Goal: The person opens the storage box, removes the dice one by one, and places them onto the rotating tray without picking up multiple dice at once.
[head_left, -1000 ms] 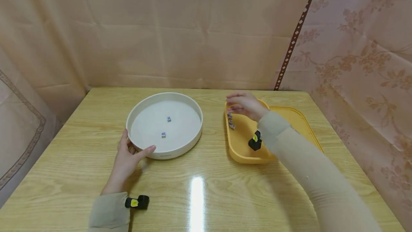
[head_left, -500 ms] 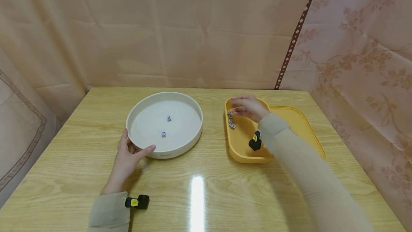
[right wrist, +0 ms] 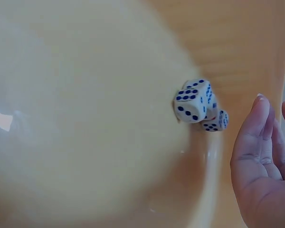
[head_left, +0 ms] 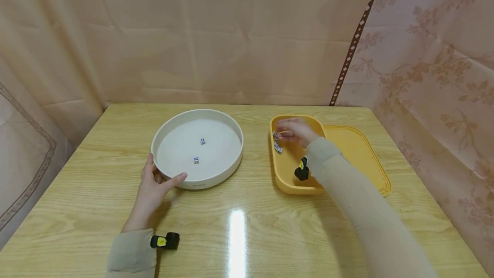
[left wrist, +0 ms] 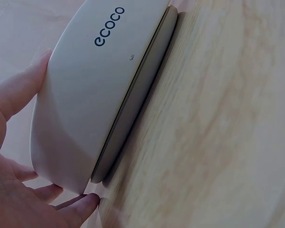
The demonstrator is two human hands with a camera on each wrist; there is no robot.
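Note:
My left hand [head_left: 151, 191] holds the near left side of a round white tray [head_left: 175, 145], thumb over the rim and fingers along the outer wall. The left wrist view shows "ecoco" printed on that wall. Two dice, one die [head_left: 203, 141] behind the other die [head_left: 196, 160], lie apart on the tray's floor. Over the far part of a yellow plastic container [head_left: 295, 185], my right hand [head_left: 297, 131] has loosely bent fingers with nothing visible between them. Several white dice [right wrist: 192, 104] with blue pips cluster along the container's left wall, close by those fingertips.
A flat yellow lid [head_left: 364, 158] lies on the wooden table [head_left: 200, 226] right of the container, partly behind the right sleeve [head_left: 355, 196]. Curtains [head_left: 231, 37] hang behind the table and at both sides. Each wrist wears a small black camera [head_left: 166, 241].
My right hand has dipped from the container's far left rim down into it and slightly right, nearer the dice. My left hand and the tray stay in place.

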